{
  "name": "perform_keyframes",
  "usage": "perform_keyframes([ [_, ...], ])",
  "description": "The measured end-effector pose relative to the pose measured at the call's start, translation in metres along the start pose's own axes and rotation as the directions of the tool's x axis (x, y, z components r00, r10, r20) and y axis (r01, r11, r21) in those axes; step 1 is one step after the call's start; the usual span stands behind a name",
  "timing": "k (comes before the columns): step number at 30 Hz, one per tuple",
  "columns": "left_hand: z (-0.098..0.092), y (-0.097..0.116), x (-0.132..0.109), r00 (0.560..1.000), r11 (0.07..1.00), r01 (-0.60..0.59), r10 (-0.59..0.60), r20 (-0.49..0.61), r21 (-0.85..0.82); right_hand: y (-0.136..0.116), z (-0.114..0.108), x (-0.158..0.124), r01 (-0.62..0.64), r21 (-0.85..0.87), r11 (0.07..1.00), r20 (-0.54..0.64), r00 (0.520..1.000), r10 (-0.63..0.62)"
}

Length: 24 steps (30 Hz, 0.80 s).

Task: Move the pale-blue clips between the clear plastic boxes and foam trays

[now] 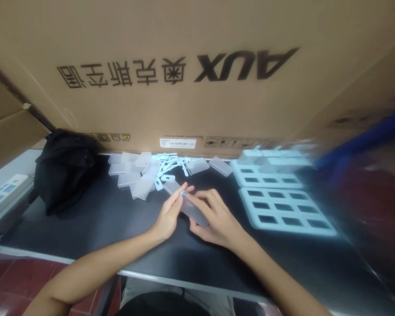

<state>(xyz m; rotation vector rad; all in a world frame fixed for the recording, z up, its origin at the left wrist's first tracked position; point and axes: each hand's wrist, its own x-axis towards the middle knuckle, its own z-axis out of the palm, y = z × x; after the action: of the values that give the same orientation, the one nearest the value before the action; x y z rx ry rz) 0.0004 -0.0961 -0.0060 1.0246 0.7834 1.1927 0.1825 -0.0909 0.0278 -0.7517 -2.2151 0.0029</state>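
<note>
My left hand (169,216) is closed round one end of a translucent flat plastic box (195,212), above the black tabletop. At that end, by the left thumb and fingertips, a small pale blue piece (183,193) shows; its full shape is hidden. My right hand (217,219) grips the box from the other side, thumb low and index finger reaching toward the blue piece. Just behind my hands lies another translucent box (171,186). Beyond it are a pile of similar boxes (128,169) and a heap of thin light blue plastic strips (171,162).
On the right lie two light blue trays with rectangular openings (288,207) (266,181), the far one bearing several upright boxes (276,162). A black cloth bundle (64,171) and a white power strip (6,195) are left. A large cardboard carton (145,109) walls the back.
</note>
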Motion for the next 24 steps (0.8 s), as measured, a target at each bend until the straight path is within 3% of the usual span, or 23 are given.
perform_keyframes([
  [6,-0.002,-0.002,-0.003,0.998,1.0,0.001,-0.002,0.064,0.015,-0.001,-0.004,-0.001,-0.08,0.216,0.973,0.026,0.997,0.077],
  [12,0.0,0.0,-0.007,0.99,0.992,-0.098,0.089,0.114,0.081,-0.001,-0.005,-0.002,-0.143,0.409,0.902,0.081,0.989,0.12],
  [17,0.002,0.002,-0.008,0.982,0.978,-0.142,0.121,0.142,0.152,0.002,-0.01,0.0,-0.17,0.456,0.874,0.115,0.985,0.132],
  [24,0.004,0.0,-0.009,0.991,0.974,-0.09,0.067,0.113,0.206,0.007,-0.01,-0.004,-0.16,0.393,0.906,0.17,0.98,0.1],
])
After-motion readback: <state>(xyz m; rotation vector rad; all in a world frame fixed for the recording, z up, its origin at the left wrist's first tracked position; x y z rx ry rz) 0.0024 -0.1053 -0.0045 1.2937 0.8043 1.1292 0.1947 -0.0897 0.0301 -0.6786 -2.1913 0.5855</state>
